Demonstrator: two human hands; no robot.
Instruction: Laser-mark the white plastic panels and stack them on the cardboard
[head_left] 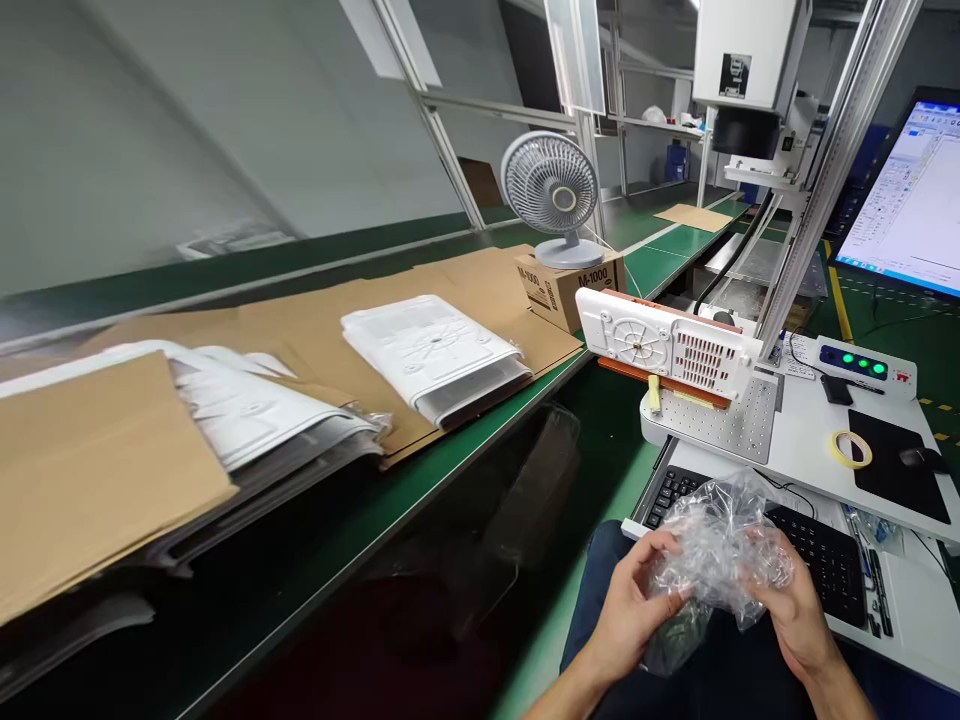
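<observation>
A crumpled clear plastic bag (720, 545) is bunched between my two hands above my lap, in front of the keyboard (821, 560). My left hand (634, 610) grips its left side with thumb and fingers bent around the film. On the right side, my right hand (799, 610) pinches the plastic the same way. Beyond them a white vented panel (667, 345) stands tilted on an orange holder (660, 383) over the perforated metal plate (739, 420). Stacked white panels (435, 345) lie on cardboard to the left.
A grey fan (551, 190) stands on a cardboard box (559, 290). At right are yellow tape (850, 449), a mouse on a black pad (900, 470) and a monitor (907, 200). More panels (255, 410) lie beside cardboard sheets (105, 460) at left.
</observation>
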